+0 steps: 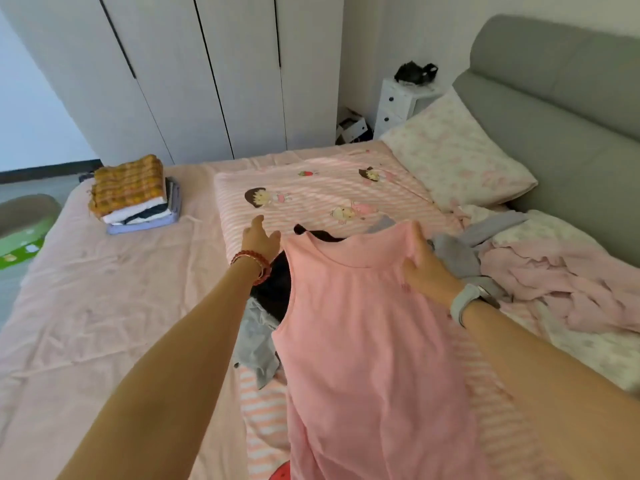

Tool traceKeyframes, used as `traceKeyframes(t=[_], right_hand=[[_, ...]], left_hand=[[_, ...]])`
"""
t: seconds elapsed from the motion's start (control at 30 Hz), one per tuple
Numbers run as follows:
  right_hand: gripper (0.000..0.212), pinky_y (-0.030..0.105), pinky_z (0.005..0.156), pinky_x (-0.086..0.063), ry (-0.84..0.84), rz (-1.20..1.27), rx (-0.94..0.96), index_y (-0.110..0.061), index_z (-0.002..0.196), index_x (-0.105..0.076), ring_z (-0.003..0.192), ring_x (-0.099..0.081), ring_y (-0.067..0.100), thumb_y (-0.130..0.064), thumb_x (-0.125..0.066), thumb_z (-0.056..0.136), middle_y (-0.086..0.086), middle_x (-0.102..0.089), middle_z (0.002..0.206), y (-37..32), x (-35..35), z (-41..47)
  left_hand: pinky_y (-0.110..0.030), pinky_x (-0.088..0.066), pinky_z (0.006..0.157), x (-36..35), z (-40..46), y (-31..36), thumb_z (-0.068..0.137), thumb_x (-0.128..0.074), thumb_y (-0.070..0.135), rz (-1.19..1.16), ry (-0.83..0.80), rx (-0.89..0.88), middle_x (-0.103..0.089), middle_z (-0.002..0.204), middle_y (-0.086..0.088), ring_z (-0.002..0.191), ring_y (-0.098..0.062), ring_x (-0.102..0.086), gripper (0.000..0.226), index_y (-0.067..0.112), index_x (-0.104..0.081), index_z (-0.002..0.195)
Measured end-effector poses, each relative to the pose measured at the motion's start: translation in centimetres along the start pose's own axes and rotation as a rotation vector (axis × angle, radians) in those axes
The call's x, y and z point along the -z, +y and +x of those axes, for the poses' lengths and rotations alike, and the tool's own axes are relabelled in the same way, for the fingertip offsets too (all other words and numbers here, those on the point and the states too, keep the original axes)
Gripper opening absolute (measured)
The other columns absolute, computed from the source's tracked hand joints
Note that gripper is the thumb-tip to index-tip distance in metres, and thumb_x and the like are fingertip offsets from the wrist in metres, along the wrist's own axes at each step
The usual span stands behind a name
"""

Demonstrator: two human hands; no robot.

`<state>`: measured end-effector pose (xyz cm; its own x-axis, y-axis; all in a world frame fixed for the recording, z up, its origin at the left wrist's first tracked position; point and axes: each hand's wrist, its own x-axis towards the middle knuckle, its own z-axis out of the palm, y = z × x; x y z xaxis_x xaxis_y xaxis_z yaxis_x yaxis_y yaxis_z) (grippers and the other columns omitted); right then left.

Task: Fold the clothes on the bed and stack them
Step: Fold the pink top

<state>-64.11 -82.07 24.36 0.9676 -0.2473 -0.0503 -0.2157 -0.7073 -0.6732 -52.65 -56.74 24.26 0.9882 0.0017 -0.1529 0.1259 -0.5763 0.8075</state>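
Note:
A pink sleeveless top hangs in front of me over the bed. My right hand grips its right shoulder strap, thumb over the cloth. My left hand reaches out beside the top's left shoulder with fingers spread and holds nothing. Under the top lie a black garment and grey clothes. More grey clothes lie to the right. A stack of folded clothes, topped by an orange checked piece, stands at the far left of the bed.
A folded striped cartoon blanket lies in the middle of the bed. A flowered pillow leans on the grey headboard. A crumpled pink sheet lies at the right. White wardrobes and a small drawer unit stand behind.

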Motion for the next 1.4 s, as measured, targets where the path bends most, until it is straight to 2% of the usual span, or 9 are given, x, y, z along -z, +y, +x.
traceKeyframes(t=[0.13,0.3,0.53,0.67,0.83,0.93,1.1,1.3,1.4], right_hand=[[0.063,0.025,0.106,-0.029,-0.121,0.089,-0.087,-0.021,0.149,-0.008,0.133,-0.035,0.022,-0.005,-0.038,0.095,0.002,-0.025,0.152,4.4,-7.2,-1.1],[0.048,0.023,0.102,-0.030,-0.253,0.100,-0.263,-0.017,0.144,-0.030,0.130,-0.041,0.020,-0.009,-0.037,0.097,0.005,-0.039,0.144,9.0,-15.6,-7.3],[0.028,0.026,0.091,-0.044,-0.420,0.082,-0.289,-0.014,0.122,-0.055,0.108,-0.056,0.017,-0.015,-0.046,0.095,0.001,-0.059,0.118,12.0,-23.5,-18.6],[0.024,0.015,0.086,-0.035,-0.432,0.083,-0.303,-0.018,0.115,-0.055,0.106,-0.048,0.009,-0.022,-0.050,0.093,-0.006,-0.053,0.110,12.4,-25.0,-22.0],[0.020,0.019,0.090,-0.038,-0.331,0.098,-0.330,-0.016,0.107,-0.057,0.105,-0.048,0.012,-0.012,-0.051,0.089,-0.004,-0.052,0.109,13.5,-25.3,-22.8],[0.023,0.019,0.090,-0.038,-0.325,0.080,-0.283,-0.012,0.110,-0.058,0.107,-0.050,0.017,-0.009,-0.050,0.089,0.002,-0.055,0.112,14.4,-25.4,-23.3],[0.034,0.028,0.099,-0.036,-0.313,0.050,-0.196,-0.007,0.123,-0.053,0.118,-0.044,0.023,-0.004,-0.046,0.090,0.010,-0.051,0.123,14.7,-24.8,-24.0],[0.049,0.052,0.093,-0.043,-0.264,-0.184,-0.003,-0.007,0.125,-0.055,0.116,-0.050,0.040,-0.017,-0.038,0.080,0.017,-0.056,0.125,14.9,-24.0,-24.7],[0.052,0.059,0.107,-0.020,-0.489,-0.399,-0.118,-0.022,0.146,-0.026,0.142,-0.014,0.031,-0.024,-0.032,0.094,0.005,-0.019,0.155,15.8,-23.7,-24.7]], left_hand=[[-0.047,-0.039,0.095,-4.9,-0.4,-8.5,0.091,-0.048,0.017,0.022,-0.105,0.212,-0.052,0.119,-0.034,0.109,-0.044,-0.051,0.041,-0.011,-0.047,0.121],[-0.049,-0.048,0.084,-9.7,-7.9,-18.3,0.089,-0.047,0.014,-0.020,-0.194,0.515,-0.058,0.079,-0.025,0.078,-0.039,-0.056,0.027,-0.010,-0.059,0.096],[-0.023,-0.039,0.061,-13.8,-18.4,-23.5,0.087,-0.060,0.026,-0.033,-0.159,0.575,-0.055,0.089,0.003,0.079,-0.019,-0.054,0.021,0.016,-0.045,0.096],[-0.026,-0.037,0.062,-15.1,-21.7,-24.1,0.086,-0.061,0.019,0.150,-0.061,0.425,-0.041,0.105,0.000,0.077,-0.021,-0.052,0.021,0.010,-0.048,0.100],[-0.028,-0.039,0.066,-16.6,-24.6,-25.2,0.080,-0.060,0.052,0.372,-0.283,0.479,-0.043,0.107,0.001,0.092,-0.023,-0.055,0.042,0.016,-0.055,0.102],[-0.028,-0.039,0.065,-17.4,-25.4,-25.6,0.086,-0.057,0.041,0.391,-0.305,0.445,-0.042,0.103,0.000,0.082,-0.023,-0.053,0.030,0.014,-0.056,0.098],[-0.025,-0.036,0.059,-16.3,-26.1,-24.9,0.089,-0.054,0.014,-0.090,-0.084,0.458,-0.048,0.071,0.000,0.064,-0.015,-0.044,0.021,0.014,-0.047,0.070],[-0.014,-0.039,0.059,-12.9,-29.4,-23.5,0.100,-0.036,0.020,-0.274,0.083,0.391,-0.044,0.077,0.004,0.063,-0.009,-0.041,0.011,0.014,-0.043,0.094],[-0.012,-0.037,0.058,-11.9,-29.4,-25.0,0.097,-0.045,0.026,-0.238,0.143,0.512,-0.044,0.078,0.004,0.069,-0.011,-0.043,0.017,0.009,-0.044,0.099]])
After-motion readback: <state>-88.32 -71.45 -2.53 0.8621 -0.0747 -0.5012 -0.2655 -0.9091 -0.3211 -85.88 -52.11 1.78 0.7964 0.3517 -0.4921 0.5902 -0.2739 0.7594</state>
